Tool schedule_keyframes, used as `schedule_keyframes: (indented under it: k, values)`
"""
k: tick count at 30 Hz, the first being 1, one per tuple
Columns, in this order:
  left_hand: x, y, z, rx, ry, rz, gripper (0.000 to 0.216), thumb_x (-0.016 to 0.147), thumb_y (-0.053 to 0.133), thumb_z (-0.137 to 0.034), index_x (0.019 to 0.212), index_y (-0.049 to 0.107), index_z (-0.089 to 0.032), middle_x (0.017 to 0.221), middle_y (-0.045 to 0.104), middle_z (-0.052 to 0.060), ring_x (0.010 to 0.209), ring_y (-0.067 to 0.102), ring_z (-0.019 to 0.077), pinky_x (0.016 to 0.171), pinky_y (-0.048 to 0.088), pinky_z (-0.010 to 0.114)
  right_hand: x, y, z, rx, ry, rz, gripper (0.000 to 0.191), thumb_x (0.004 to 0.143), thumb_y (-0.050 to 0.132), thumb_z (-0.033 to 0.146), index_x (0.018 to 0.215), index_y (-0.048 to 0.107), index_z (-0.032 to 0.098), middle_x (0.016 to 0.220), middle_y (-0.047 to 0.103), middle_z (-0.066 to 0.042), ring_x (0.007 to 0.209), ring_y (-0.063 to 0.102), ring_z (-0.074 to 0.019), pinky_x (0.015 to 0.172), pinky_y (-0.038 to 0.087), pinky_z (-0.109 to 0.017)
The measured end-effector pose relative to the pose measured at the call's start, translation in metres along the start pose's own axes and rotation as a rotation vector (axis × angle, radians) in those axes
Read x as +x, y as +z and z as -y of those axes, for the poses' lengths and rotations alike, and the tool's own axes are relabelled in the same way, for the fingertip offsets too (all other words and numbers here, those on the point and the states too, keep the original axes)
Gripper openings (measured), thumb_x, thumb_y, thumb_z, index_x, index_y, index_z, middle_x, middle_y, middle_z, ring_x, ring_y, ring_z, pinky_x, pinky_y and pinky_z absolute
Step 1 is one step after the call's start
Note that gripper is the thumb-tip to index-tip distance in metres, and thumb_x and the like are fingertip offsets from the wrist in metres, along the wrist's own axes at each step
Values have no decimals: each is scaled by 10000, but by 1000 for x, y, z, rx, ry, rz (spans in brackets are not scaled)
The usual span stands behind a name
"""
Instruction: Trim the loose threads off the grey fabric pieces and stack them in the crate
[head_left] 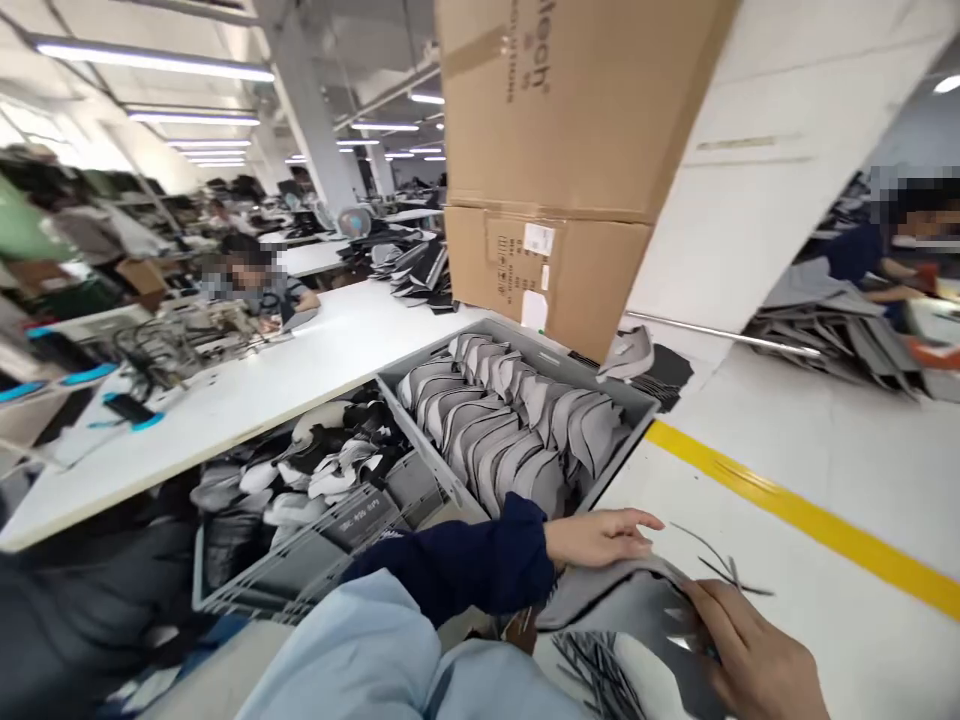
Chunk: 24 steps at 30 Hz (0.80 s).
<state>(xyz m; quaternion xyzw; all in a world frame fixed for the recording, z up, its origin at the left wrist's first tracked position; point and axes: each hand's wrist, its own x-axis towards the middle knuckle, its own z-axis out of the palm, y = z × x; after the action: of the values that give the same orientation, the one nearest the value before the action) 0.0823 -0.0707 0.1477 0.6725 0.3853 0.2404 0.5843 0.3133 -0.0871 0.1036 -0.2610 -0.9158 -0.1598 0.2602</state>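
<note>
A grey fabric piece lies over my lap at the bottom of the view. My left hand, in a dark blue sleeve, rests flat on its upper edge with fingers stretched out. My right hand grips the piece's right edge, fingers curled onto it. Just beyond my left hand stands a grey crate packed with rows of grey cut shoe parts. Thin dark threads lie on the floor beside my right hand.
A second grey crate with black and white parts sits to the left. Two cardboard boxes are stacked behind the crates. A long white table runs left, with a person seated at it. A yellow floor line crosses right.
</note>
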Motion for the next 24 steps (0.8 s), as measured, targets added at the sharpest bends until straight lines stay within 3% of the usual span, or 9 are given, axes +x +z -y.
schedule_keyframes:
  k: [2, 4, 6, 9, 11, 13, 17, 20, 24]
  values:
    - [-24, -1, -4, 309, 100, -82, 518, 902, 407, -350, 1361, 394, -111, 1188, 514, 164, 1052, 484, 240, 930, 374, 368, -5, 8, -1, -40, 75, 1, 445, 691, 379, 64, 1104, 505, 173, 923, 660, -98, 664, 654, -166, 386, 433, -188]
    - [-48, 2, -2, 554, 151, -146, 622, 865, 448, -470, 1385, 368, -138, 1339, 410, 192, 1162, 410, 321, 958, 347, 432, -9, 12, 2, -17, 161, 20, 421, 707, 381, 81, 1094, 503, 190, 935, 663, -96, 625, 655, -168, 354, 416, -195]
    - [-64, 6, 6, 684, 158, -221, 653, 846, 475, -490, 1404, 337, -179, 1371, 387, 186, 1157, 417, 338, 927, 372, 439, -8, 13, 9, 112, 215, 46, 394, 726, 374, 87, 1076, 507, 209, 906, 671, -81, 621, 660, -167, 394, 456, -198]
    - [-70, 4, 20, 702, 157, -262, 514, 912, 367, -396, 1385, 385, -193, 1266, 496, 168, 1051, 511, 279, 833, 426, 348, 5, 7, 23, 420, 287, 50, 280, 801, 366, 147, 1004, 543, 224, 815, 685, -56, 620, 662, -164, 494, 520, -207]
    - [-69, -2, 24, 623, 159, -221, 470, 933, 305, -371, 1338, 467, -196, 1100, 591, 138, 914, 569, 235, 746, 431, 287, 17, -1, 33, 604, 410, 88, 196, 864, 387, 269, 892, 576, 227, 746, 684, -45, 605, 652, -169, 521, 530, -221]
    - [-68, -9, 24, 458, 148, -159, 457, 921, 333, -417, 1254, 565, -207, 862, 636, 83, 714, 566, 187, 648, 409, 248, 27, -9, 43, 751, 536, 155, 287, 878, 408, 411, 744, 579, 224, 652, 656, -29, 565, 623, -166, 501, 515, -223]
    - [-69, -13, 21, -103, -86, -148, 439, 758, 563, -572, 775, 717, -162, 502, 510, -8, 469, 388, 116, 481, 313, 231, 35, -10, 56, 883, 687, 185, 439, 870, 384, 541, 631, 544, 210, 563, 586, -5, 523, 559, -144, 497, 478, -232]
    - [-68, -12, 23, -277, -229, -122, 536, 726, 532, -655, 551, 596, -152, 456, 459, -18, 440, 349, 99, 433, 269, 228, 31, -5, 57, 753, 742, 131, 423, 856, 411, 585, 816, 567, 194, 678, 608, -21, 597, 576, -155, 569, 492, -267]
    - [-65, -13, 24, -359, -339, -179, 501, 653, 624, -642, 556, 596, -150, 505, 512, -8, 496, 408, 112, 465, 317, 222, 25, -15, 56, 536, 683, 145, 459, 938, 263, 511, 1164, 477, 174, 939, 576, -81, 767, 585, -172, 655, 502, -301]
